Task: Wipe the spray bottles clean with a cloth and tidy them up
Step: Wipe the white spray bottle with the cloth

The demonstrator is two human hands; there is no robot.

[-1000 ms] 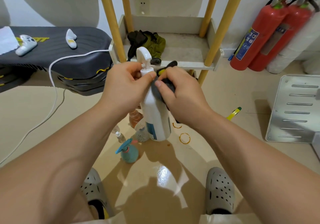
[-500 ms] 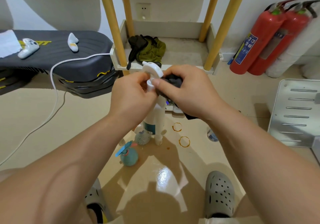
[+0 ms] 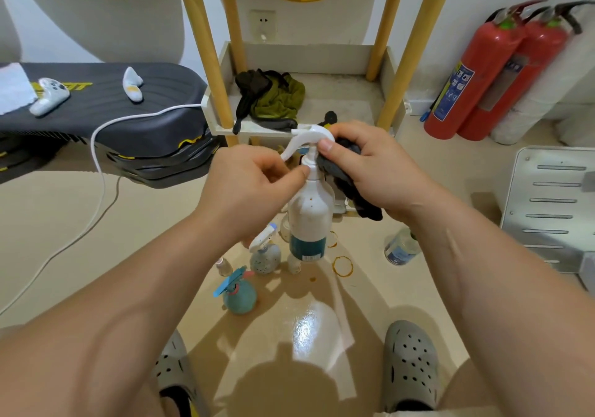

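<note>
Where the teal bottle (image 3: 240,298) stands, beige floor (image 3: 51,223) (orange-ringed) shines.

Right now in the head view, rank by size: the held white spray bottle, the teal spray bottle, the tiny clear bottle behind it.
1. White spray bottle, though held nearer the camera.
2. Teal spray bottle.
3. Tiny clear bottle.

I see a glossy beige floor (image 3: 58,229) with bright glare near me, a white wall (image 3: 338,20) with a socket (image 3: 263,23) far ahead, a pale tray shelf (image 3: 309,54) on yellow wooden posts (image 3: 203,46), a dark grey padded bench (image 3: 106,110) left, two red fire extinguishers (image 3: 476,75) far right
</note>
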